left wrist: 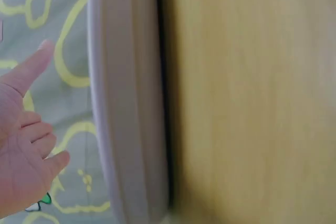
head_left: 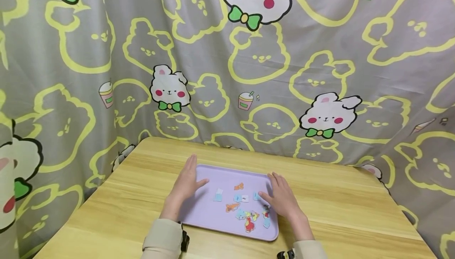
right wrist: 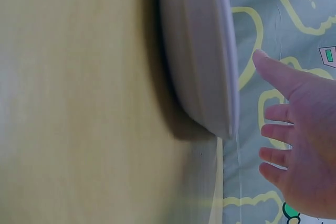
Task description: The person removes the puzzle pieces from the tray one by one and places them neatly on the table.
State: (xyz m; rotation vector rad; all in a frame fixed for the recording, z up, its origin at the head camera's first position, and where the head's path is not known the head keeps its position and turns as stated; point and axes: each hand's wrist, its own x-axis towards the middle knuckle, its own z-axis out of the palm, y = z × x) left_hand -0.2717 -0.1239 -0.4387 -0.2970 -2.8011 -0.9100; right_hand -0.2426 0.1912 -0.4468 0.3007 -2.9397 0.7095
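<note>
A light purple tray [head_left: 202, 215] lies on the wooden table, with its outer side wall [left wrist: 126, 103] filling the middle of the left wrist view. My left hand [head_left: 185, 184] is at the tray's left edge, fingers straight and thumb spread inward. At the right edge is my right hand [head_left: 282, 196], its fingers extended and its thumb over the tray. Both hands hold nothing; the wrist views show them apart from the tray wall. Inside the tray are orange pieces [head_left: 232, 207], a blue-and-white piece [head_left: 218, 195], a red piece [head_left: 249, 224] and several other small flat cutouts.
The wooden table [head_left: 117, 203] extends around the tray on every side. A grey curtain [head_left: 213, 61] with yellow outlines and white cartoon animals hangs behind the table and along its sides. Dark straps [head_left: 185, 241] sit at both wrists, by beige sleeves.
</note>
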